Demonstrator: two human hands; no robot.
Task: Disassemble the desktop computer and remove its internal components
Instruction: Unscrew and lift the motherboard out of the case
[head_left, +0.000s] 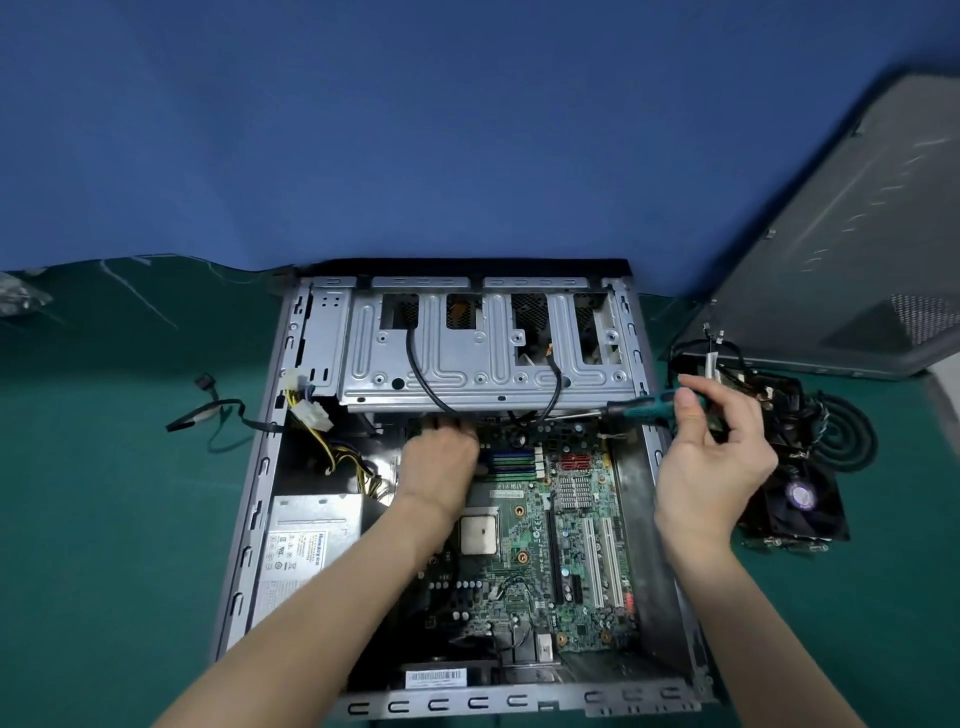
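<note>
The open desktop case (249, 519) lies flat on a green mat. Inside it are the green motherboard (571, 571), a bare CPU (477, 535), RAM sticks (511, 462), a power supply (306, 540) at the left and a metal drive cage (467, 358) at the far end. My left hand (441, 467) reaches to the motherboard's far left corner beside the RAM; its fingertips are hidden under the cage edge and black cables. My right hand (711, 467) grips a teal and black screwdriver (644, 408). Its shaft points left, under the drive cage.
The grey side panel (857, 234) leans at the right. A removed fan (800, 493) and a pile of cables lie on the mat right of the case. Loose cables (218, 415) trail out of the case's left side. A blue backdrop stands behind.
</note>
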